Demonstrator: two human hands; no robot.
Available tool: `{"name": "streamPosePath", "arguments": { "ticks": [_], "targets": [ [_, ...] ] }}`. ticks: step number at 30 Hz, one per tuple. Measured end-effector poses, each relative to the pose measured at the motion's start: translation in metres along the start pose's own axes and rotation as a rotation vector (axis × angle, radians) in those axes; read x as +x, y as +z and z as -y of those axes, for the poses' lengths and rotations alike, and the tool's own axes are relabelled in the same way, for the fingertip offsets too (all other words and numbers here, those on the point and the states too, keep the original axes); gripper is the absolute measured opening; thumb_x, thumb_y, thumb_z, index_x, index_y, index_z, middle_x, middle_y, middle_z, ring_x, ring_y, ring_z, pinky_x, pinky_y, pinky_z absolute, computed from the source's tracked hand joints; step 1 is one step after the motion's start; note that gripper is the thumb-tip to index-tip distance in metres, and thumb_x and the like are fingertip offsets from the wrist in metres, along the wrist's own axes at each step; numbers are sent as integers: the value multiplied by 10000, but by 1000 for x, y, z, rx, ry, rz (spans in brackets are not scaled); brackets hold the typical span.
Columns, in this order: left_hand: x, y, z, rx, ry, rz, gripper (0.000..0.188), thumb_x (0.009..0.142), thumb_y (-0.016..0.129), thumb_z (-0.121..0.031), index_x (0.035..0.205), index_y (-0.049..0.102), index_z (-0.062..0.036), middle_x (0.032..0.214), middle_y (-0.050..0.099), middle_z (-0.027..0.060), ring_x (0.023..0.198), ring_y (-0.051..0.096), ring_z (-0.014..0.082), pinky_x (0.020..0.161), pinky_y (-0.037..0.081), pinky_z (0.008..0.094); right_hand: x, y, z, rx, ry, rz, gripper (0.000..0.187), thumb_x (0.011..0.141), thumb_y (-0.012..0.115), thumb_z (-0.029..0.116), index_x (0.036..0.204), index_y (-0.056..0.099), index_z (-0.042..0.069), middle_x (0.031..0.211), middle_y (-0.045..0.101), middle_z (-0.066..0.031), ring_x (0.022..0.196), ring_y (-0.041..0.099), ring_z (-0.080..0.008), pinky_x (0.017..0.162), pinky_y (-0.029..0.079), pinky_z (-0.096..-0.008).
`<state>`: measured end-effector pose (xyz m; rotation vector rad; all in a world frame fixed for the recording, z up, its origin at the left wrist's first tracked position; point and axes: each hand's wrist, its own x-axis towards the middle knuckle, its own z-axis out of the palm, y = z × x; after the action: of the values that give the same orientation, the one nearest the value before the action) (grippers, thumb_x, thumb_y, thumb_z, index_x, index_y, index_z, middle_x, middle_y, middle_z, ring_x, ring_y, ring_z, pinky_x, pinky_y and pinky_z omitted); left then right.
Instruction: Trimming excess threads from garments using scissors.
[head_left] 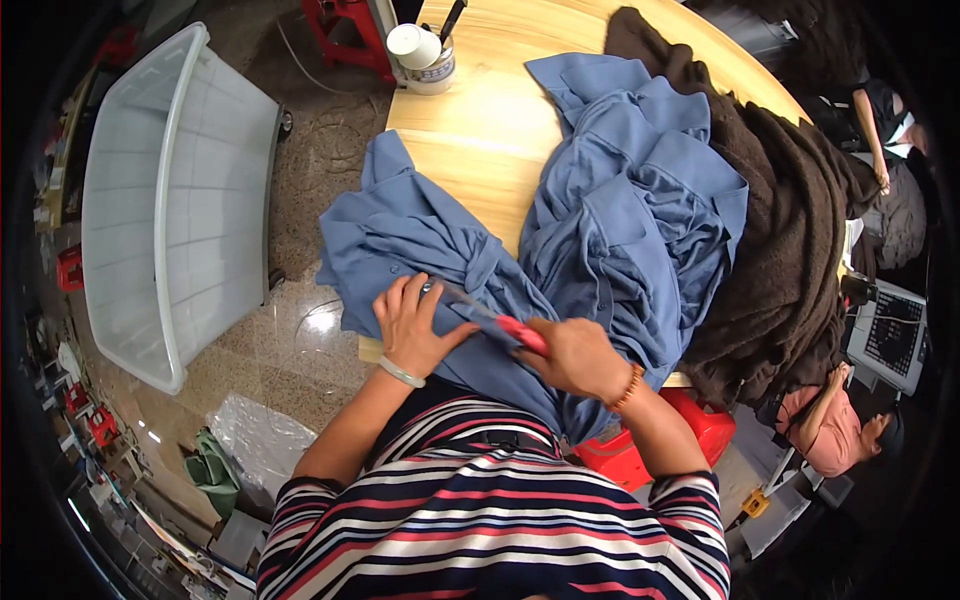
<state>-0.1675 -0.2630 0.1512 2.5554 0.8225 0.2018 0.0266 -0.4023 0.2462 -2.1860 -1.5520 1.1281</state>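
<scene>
On the table in front of me lies a blue garment [440, 240] with buttons, bunched in folds and hanging over the near edge. My left hand [412, 322] rests on it with fingers stretched and thumb apart, pressing the cloth. Closed around a red-handled tool [523, 335] is my right hand [580, 357]. The tool's thin, greyish front part points toward my left fingertips; motion smears it, so its exact kind is unclear. More blue clothing [640, 200] with collars is heaped just to the right.
Dark brown fuzzy cloth [775, 220] is piled at the table's right. A cup of pens [432, 72] stands at the far left edge of the wooden table [480, 130]. On the left is a large white wheeled bin [215, 210]; a red stool [660, 440] is beside me. People work at right.
</scene>
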Motion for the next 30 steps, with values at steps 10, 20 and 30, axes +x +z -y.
{"name": "streamPosePath", "arguments": {
  "ticks": [10, 20, 30],
  "targets": [
    [57, 54, 30, -1364, -733, 327, 226, 913, 597, -136, 1110, 607, -24, 1051, 668, 103, 909, 666, 239, 772, 540, 374, -63, 0, -10, -35, 207, -182, 254, 851, 641, 305, 928, 608, 66, 585, 589, -177, 572, 616, -356, 534, 480, -436],
    [52, 37, 35, -2028, -933, 200, 203, 950, 550, -104, 1140, 552, -33, 1147, 623, 110, 1083, 604, 274, 942, 478, 503, 2, 9, -4, -41, 64, -110, 297, 848, 627, 334, 856, 613, 38, 642, 621, -187, 613, 634, -367, 562, 501, -463],
    [53, 43, 47, -2178, -982, 201, 195, 947, 553, -94, 1137, 560, -54, 1156, 627, 111, 1101, 599, 282, 952, 472, 485, -29, 11, -7, -112, 26, 156, 311, 839, 635, 356, 905, 629, 51, 645, 624, -179, 623, 638, -367, 571, 503, -466]
  ]
}}
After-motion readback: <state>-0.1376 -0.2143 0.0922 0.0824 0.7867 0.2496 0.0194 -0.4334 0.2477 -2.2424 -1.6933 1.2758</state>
